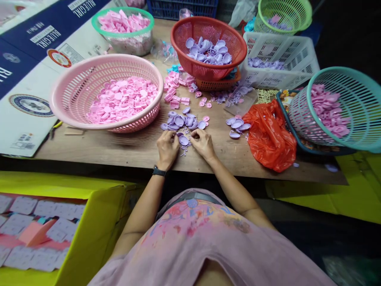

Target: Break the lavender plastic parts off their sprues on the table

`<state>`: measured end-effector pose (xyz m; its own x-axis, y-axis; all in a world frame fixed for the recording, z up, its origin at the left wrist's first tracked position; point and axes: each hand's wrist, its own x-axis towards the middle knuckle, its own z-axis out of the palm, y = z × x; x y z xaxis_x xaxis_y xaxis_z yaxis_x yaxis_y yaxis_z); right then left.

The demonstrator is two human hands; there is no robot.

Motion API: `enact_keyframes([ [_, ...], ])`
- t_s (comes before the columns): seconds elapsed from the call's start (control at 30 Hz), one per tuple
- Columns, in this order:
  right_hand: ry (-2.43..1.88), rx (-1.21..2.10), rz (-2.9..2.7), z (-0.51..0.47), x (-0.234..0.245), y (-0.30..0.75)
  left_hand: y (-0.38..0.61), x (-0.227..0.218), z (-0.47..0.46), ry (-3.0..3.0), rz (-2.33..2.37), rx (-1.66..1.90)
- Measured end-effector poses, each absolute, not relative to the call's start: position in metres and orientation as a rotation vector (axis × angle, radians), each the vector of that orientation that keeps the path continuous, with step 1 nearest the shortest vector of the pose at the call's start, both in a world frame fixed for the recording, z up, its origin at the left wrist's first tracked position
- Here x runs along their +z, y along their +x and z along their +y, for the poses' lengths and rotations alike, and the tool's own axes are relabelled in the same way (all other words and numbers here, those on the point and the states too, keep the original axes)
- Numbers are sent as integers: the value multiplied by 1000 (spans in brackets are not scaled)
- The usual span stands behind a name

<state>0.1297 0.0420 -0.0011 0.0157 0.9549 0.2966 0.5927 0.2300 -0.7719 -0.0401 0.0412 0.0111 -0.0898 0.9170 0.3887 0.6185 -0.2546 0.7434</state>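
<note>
At the table's front edge, my left hand pinches a small purple plastic piece, mostly hidden by the fingertips. Opposite it, my right hand has thumb and forefinger pressed together; whatever is between them is too small to make out. A shallow purple oval shell lies between both hands. Tiny thin purple hook-like bits are scattered just below it. Right beyond my fingers sits a loose pile of purple oval shells, with a few pink round pieces beside it.
A pink basket of pink parts stands left. A red basket of purple shells is at the back, near a white crate. To the right are a red plastic bag and a tilted teal basket. A yellow box is below left.
</note>
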Motion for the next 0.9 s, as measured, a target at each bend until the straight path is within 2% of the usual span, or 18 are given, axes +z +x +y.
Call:
enact_keyframes([
  [0.33, -1317, 588, -1449, 25, 11, 128, -34, 10, 39, 1111, 1379, 1421],
  [0.9, -1169, 453, -1522, 19, 14, 122, -12, 10, 25, 1675, 1561, 1559],
])
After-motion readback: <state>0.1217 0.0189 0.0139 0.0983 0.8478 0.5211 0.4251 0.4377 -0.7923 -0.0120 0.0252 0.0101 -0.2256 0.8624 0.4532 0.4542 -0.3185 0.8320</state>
